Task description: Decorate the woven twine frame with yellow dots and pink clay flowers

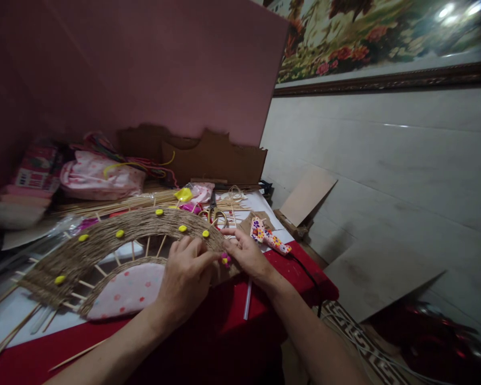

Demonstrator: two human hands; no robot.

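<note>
A half-round panel of woven brown twine (120, 232) over thin sticks lies across the table, dotted with yellow buttons (120, 233). Its inner part is pink dotted fabric (130, 289). My left hand (186, 275) is curled over the right part of the panel, the thumb reaching a small purple flower with a yellow centre (226, 260). At the panel's right end, my right hand (246, 256) closes around the edge, its thumb near the flower. The hands hide what lies beneath their fingers. A patterned glue gun (268, 236) rests just beyond my right hand.
Gold-handled scissors (213, 214) lie behind the panel, near bundled sticks (144, 199). A clear glue stick (247, 299) overhangs the red cloth (280, 272). Fabric bundles (102, 176) and cut cardboard (212, 158) stand at the back. A black cord (308, 272) drops over the right edge.
</note>
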